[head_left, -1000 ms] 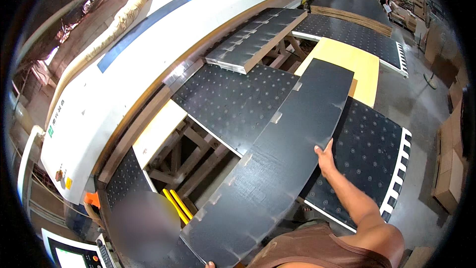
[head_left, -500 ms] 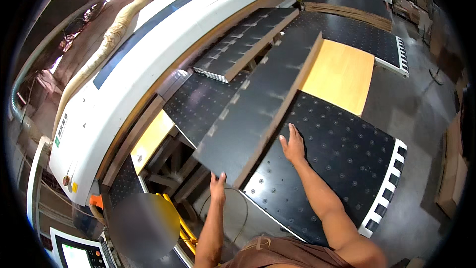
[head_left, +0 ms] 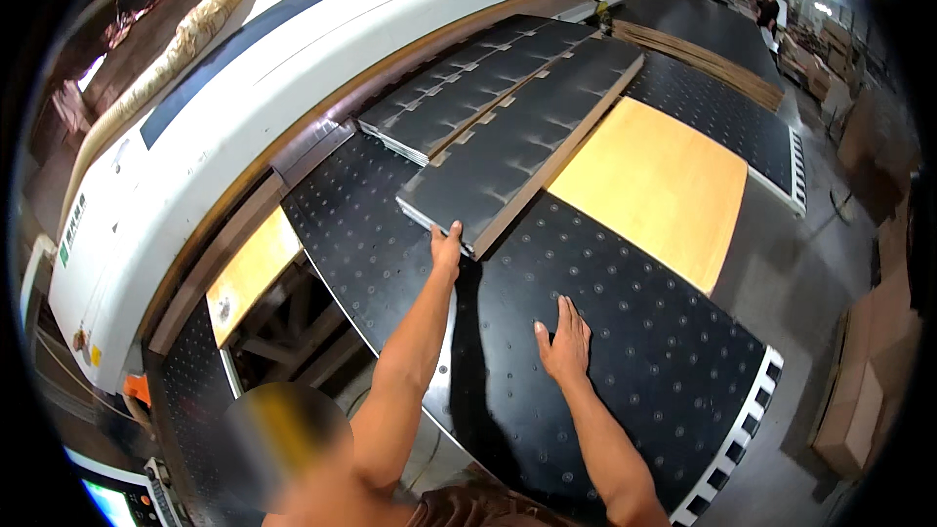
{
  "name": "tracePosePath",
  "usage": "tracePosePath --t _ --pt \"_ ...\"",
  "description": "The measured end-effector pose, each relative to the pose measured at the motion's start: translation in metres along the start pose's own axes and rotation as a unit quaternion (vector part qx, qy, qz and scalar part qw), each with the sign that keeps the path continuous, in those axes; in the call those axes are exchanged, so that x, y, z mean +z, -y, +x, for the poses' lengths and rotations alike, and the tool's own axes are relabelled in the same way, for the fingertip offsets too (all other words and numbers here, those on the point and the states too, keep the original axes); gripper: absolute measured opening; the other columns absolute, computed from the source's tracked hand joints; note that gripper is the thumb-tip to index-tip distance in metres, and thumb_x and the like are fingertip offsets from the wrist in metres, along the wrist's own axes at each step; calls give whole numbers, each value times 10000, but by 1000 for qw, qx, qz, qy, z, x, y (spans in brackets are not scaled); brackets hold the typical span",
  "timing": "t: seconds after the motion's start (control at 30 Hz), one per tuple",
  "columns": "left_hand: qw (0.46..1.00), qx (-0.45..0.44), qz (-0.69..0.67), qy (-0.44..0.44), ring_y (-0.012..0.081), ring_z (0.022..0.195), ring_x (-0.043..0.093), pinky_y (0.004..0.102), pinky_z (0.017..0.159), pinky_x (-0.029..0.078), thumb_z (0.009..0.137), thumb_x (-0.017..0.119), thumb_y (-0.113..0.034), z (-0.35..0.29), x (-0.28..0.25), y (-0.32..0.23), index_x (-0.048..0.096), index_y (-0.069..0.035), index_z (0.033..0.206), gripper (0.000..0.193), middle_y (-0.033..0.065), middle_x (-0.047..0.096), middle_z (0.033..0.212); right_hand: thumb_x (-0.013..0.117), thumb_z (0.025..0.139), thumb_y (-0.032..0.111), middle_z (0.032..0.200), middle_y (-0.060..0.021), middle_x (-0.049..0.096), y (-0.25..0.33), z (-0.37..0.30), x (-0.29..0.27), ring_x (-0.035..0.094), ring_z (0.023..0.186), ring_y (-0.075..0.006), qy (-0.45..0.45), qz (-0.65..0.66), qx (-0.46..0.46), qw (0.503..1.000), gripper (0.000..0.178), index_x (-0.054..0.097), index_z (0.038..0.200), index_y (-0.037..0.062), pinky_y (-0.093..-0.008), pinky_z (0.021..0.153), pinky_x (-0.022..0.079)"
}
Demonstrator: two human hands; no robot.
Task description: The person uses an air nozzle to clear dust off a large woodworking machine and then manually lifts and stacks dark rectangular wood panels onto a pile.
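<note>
boards, dark-topped and piled in a long narrow stack (head_left: 532, 127), lie slantwise on a black studded table (head_left: 625, 268), their brown long side facing right and their layered near end turned toward the person. the person's left hand (head_left: 446, 251) is at that near end, fingers against the edge by the corner; from here i can't tell whether it grips or merely presses. the right hand (head_left: 565, 344) is open, back up and thumb apart from the fingers, over the table and clear of the stack; i can't say if it touches the surface.

just left of the stack, with a narrow gap between, a second dark stack (head_left: 444, 93) runs nearly parallel. on the right, a yellow board (head_left: 649, 195) lies right alongside. a black-and-white striped strip (head_left: 730, 454) edges the table's right side. a big white machine (head_left: 244, 102) stretches along the left, a beige hose (head_left: 200, 39) above it. farther off, a larger black-topped pile (head_left: 698, 29) rests, and another person (head_left: 768, 10) stands beyond.
</note>
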State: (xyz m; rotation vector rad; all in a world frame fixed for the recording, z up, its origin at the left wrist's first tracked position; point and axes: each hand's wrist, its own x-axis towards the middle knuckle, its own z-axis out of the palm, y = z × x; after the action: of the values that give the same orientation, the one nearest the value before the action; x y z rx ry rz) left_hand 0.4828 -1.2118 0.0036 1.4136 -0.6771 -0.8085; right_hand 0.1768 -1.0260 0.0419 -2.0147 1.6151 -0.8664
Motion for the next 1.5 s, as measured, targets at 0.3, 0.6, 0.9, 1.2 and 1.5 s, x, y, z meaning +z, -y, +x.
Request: tracePosePath --t 0.3,0.6,0.9,1.2,1.5 --pt "999 34 -16 26 344 1450 359 350 1196 266 926 676 -252 91 86 13 169 95 1543 871 271 322 1572 611 942 321 1519 -238 413 12 2 5 386 1408 -383 15 -55 18 998 702 354 1495 -27 -486 1179 250" --pt "996 12 80 27 363 1521 200 360 1247 165 939 657 -266 89 153 -23 98 142 1531 910 289 168 1628 604 946 317 1496 -245 446 -6 6 0 426 1376 -403 -8 -79 16 997 669 389 1479 -26 -487 1153 289" --pt "815 232 507 158 345 1505 250 504 1217 220 981 533 -458 -95 -41 -3 355 -32 1515 706 180 326 1600 585 961 193 1393 -320 525 15 5 -6 505 1289 -474 -43 -35 -6 998 537 467 1401 -92 -472 1110 385" --pt "772 -324 230 -495 419 1291 539 464 1103 412 848 705 -545 -521 -472 117 426 69 1441 898 282 544 1399 500 1045 290 1458 -269 487 -9 -12 21 490 1331 -422 -25 -89 -45 995 527 442 1433 -62 -482 1095 419" --pt "814 -258 236 -463 445 1005 670 524 884 504 1019 438 -526 -507 -581 98 660 54 1108 627 313 685 1038 671 914 245 1254 -241 607 84 -51 93 575 1160 -427 -10 -114 -126 985 475 568 1289 -27 -505 996 449"
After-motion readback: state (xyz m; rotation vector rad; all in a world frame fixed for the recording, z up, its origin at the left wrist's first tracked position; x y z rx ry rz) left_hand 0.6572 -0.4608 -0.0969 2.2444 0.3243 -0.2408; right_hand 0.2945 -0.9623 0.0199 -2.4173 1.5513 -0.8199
